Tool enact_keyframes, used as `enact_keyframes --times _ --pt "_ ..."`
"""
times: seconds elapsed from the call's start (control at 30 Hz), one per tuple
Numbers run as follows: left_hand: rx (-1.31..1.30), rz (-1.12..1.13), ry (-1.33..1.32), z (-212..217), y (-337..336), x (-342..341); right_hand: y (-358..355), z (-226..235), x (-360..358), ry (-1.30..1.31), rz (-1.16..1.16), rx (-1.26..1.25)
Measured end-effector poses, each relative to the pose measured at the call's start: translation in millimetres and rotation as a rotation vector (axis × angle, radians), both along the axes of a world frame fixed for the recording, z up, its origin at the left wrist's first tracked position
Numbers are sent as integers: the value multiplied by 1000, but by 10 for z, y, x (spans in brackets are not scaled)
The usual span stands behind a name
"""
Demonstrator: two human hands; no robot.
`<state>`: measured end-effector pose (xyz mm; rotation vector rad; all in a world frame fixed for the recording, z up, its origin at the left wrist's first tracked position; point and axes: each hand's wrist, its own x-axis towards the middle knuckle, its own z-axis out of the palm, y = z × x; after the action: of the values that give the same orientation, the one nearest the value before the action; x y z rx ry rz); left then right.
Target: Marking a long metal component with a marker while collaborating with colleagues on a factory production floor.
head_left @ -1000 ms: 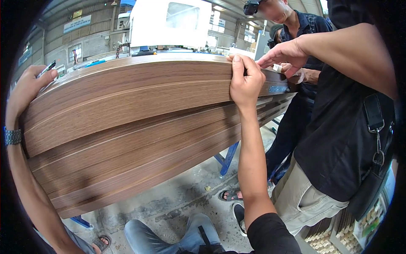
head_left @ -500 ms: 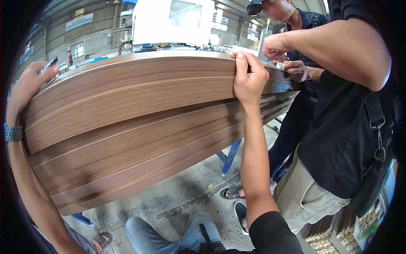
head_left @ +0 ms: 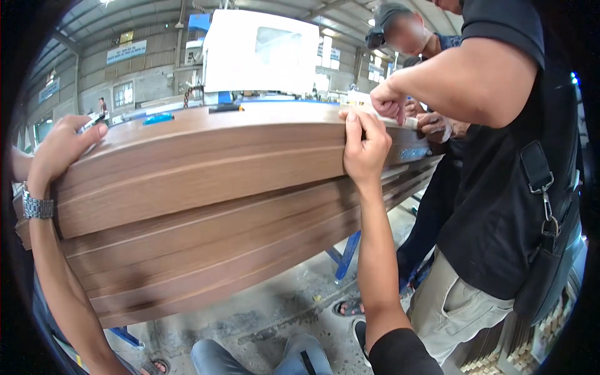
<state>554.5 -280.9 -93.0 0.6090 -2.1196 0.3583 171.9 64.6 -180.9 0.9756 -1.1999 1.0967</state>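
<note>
Brown panel (head_left: 206, 162) is gripped by right hand (head_left: 367, 149), pen (head_left: 95, 121) by left hand (head_left: 64, 147); slipping could be caused by loosened grasp.

Beneath a metal roof (head_left: 140, 17), a grey wall (head_left: 150, 84) with a bright paned window (head_left: 124, 94) overlooks stained concrete floor (head_left: 275, 315).

The left hand (head_left: 67, 146) partly hides a slim dark object (head_left: 99, 119) too small to name.

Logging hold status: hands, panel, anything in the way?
Left hand at panel, dark pen-like item in it. Right hand gripping top edge. Co-worker's hand close on its right.
</note>
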Motion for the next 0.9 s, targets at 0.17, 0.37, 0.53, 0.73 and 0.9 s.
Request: enact_keyframes --times 0.17,0.37,0.53,0.73,0.9 --pt "175 53 -138 152 113 55 -19 71 -15 11 4 -2" --pt "241 -21 -163 198 -10 -6 -9 46 -29 -21 12 13" --pt "314 162 -201 270 101 108 -60 12 -66 6 -19 1" --pt "205 137 -75 200 -56 76 -37 20 -88 20 10 -5" --pt "256 -104 -101 133 -183 -12 -23 10 -117 16 -51 16"
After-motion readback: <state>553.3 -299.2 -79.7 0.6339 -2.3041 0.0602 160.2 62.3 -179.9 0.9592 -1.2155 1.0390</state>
